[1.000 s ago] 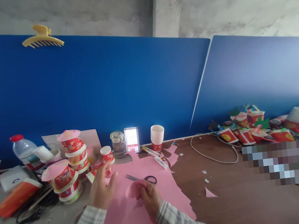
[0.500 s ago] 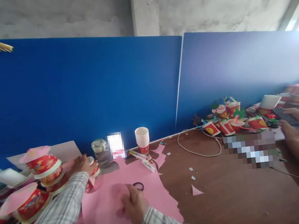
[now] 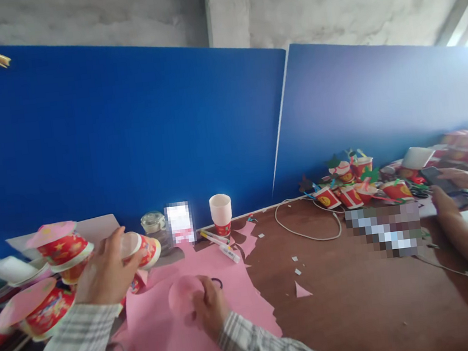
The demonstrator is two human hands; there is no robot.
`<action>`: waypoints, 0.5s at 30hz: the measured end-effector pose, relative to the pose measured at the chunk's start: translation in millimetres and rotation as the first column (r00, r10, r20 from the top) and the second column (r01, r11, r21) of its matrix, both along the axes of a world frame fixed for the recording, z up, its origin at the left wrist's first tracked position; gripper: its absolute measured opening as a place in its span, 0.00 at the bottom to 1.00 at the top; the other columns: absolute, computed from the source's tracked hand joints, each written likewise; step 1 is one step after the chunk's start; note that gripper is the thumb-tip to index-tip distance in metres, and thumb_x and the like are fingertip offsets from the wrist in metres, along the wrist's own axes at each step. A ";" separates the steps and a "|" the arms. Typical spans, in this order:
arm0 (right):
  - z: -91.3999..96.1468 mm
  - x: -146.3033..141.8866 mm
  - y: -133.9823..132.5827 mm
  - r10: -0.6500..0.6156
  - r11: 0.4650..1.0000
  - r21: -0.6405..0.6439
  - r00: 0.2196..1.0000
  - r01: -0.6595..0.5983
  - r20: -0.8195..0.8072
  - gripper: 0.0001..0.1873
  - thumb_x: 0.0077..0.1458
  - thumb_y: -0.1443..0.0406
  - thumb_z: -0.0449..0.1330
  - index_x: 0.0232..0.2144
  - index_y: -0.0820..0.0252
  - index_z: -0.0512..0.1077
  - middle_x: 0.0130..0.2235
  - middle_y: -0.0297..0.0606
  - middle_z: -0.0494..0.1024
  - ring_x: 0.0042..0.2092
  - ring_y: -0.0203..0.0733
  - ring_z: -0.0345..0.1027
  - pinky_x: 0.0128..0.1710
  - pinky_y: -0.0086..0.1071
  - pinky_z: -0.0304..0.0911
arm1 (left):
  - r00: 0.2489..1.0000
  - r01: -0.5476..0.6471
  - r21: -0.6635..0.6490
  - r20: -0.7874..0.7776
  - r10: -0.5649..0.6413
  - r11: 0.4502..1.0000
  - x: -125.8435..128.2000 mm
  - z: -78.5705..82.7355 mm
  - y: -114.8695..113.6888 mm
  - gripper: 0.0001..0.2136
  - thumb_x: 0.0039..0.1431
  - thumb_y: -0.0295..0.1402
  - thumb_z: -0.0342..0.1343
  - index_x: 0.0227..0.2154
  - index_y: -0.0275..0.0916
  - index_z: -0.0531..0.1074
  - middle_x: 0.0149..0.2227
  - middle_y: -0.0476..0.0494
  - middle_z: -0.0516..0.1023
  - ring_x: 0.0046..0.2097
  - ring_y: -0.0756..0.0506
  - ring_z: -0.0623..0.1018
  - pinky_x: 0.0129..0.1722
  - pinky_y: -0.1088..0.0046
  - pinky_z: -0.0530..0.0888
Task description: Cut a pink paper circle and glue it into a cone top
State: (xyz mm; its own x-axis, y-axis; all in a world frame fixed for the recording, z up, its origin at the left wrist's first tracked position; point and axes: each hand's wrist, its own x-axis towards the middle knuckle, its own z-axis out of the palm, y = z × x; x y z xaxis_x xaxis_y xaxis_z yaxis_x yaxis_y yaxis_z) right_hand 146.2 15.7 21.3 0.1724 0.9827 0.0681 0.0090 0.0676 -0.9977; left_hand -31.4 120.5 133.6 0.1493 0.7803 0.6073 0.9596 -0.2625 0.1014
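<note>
My left hand [image 3: 103, 272] grips a small red-and-white paper cup [image 3: 148, 249], tipped on its side with its pale opening towards my fingers. Pinched in my right hand [image 3: 212, 307] is a round pink paper disc [image 3: 184, 298], over the large pink paper sheet [image 3: 173, 348]. A dark ring [image 3: 217, 283] shows just behind that hand; what it belongs to is hidden. Left of my left hand, red paper bowls [image 3: 65, 251] with pink paper tops are piled up, and another such bowl [image 3: 49, 315] sits in front of them.
Behind the sheet stand a glass jar [image 3: 152, 223] and a white-and-red paper cup [image 3: 221, 213], with markers [image 3: 228, 252] lying near. Pink scraps and a cable [image 3: 309, 240] lie on the brown table [image 3: 349, 297]. Decorated cups [image 3: 350, 196] are heaped at right, near another person's hands [image 3: 448, 204] holding a phone.
My left hand has drawn back from the far side with the paper cup, lifting and tilting it. The pink disc in my right hand now shows more plainly. The view has shifted slightly.
</note>
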 end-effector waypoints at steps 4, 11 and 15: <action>-11.3 1.1 7.2 -0.078 0.995 0.057 0.996 0.081 -0.046 0.16 0.44 0.61 0.54 0.36 0.64 0.69 0.18 0.28 0.70 0.13 0.35 0.64 0.11 0.21 0.58 | 0.989 0.137 -0.122 0.065 -0.130 0.983 5.4 -13.2 -52.8 0.26 0.36 0.42 0.51 0.42 0.45 0.57 0.42 0.43 0.69 0.40 0.40 0.70 0.36 0.64 0.68; -20.3 2.3 11.4 -0.202 0.971 0.132 0.979 0.198 0.010 0.16 0.39 0.61 0.58 0.33 0.62 0.71 0.24 0.34 0.74 0.27 0.42 0.69 0.26 0.29 0.66 | 0.974 0.215 -0.148 0.101 -0.201 0.965 2.9 -79.8 -77.9 0.26 0.33 0.42 0.53 0.41 0.45 0.60 0.45 0.38 0.67 0.45 0.36 0.66 0.41 0.57 0.66; -11.7 1.5 7.1 -0.166 0.976 0.144 0.986 0.161 0.018 0.16 0.39 0.60 0.57 0.33 0.62 0.70 0.23 0.34 0.74 0.24 0.42 0.69 0.24 0.30 0.66 | 0.886 0.241 0.085 0.387 -0.255 0.967 12.4 -76.7 -107.7 0.29 0.36 0.44 0.52 0.46 0.46 0.57 0.52 0.38 0.57 0.51 0.34 0.58 0.49 0.51 0.57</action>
